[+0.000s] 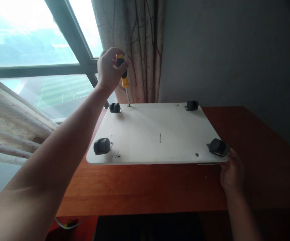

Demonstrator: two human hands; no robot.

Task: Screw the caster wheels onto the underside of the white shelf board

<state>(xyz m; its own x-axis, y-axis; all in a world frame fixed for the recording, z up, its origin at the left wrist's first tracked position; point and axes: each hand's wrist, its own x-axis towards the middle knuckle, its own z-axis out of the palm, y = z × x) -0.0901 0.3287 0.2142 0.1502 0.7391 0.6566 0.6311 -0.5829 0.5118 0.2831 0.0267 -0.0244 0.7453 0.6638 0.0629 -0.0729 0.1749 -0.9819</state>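
A white board [155, 134] lies flat on a reddish wooden table [160, 190], with a black caster wheel at each corner. My left hand [109, 68] is closed around the yellow-and-black handle of a screwdriver [123, 75]. It stands upright with its tip on a screw near the far left caster [115, 107]. My right hand [231, 172] grips the board's near right corner from below, just under the near right caster [218, 147]. Its fingers are mostly hidden beneath the board.
Other casters sit at the near left [102, 146] and far right [192, 105]. Screw heads [197, 154] show near the board's front edge. A patterned curtain [137, 50] and a window [34, 50] lie behind; a grey wall stands to the right.
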